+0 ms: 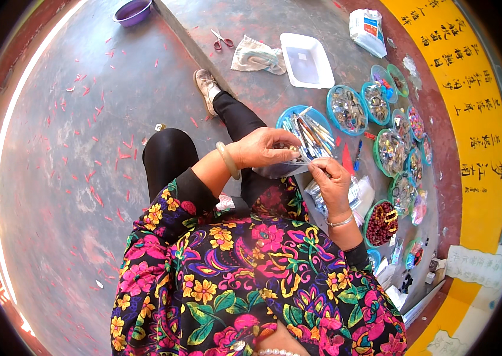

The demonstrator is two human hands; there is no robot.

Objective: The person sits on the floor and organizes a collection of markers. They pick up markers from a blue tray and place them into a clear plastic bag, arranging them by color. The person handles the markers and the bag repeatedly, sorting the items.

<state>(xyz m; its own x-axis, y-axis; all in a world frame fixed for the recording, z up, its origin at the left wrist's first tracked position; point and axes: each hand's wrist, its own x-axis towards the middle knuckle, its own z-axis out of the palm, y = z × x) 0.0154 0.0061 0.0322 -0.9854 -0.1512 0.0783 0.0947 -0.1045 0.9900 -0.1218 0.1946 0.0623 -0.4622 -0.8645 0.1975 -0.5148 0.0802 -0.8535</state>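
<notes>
A clear plastic container (276,171) with small dark and light bits in it sits over my lap, between my knees. My left hand (265,146) reaches over it from the left, fingers curled inward and thumb across the contents; what lies between the fingers is hidden. At the container's right rim, my right hand (331,178) has thumb and forefinger closed together on the edge. Just beyond both hands stands a blue basket (289,111) full of pens and slim sticks. Clear plastic packets (321,199) lie beside my right wrist.
Round baskets of beads and trinkets, including a bead-filled one (349,110), line the right side. A white tray (307,59), a cloth (257,56), scissors (222,40) and a purple basin (132,12) lie ahead. Red scraps (125,154) litter the floor at left.
</notes>
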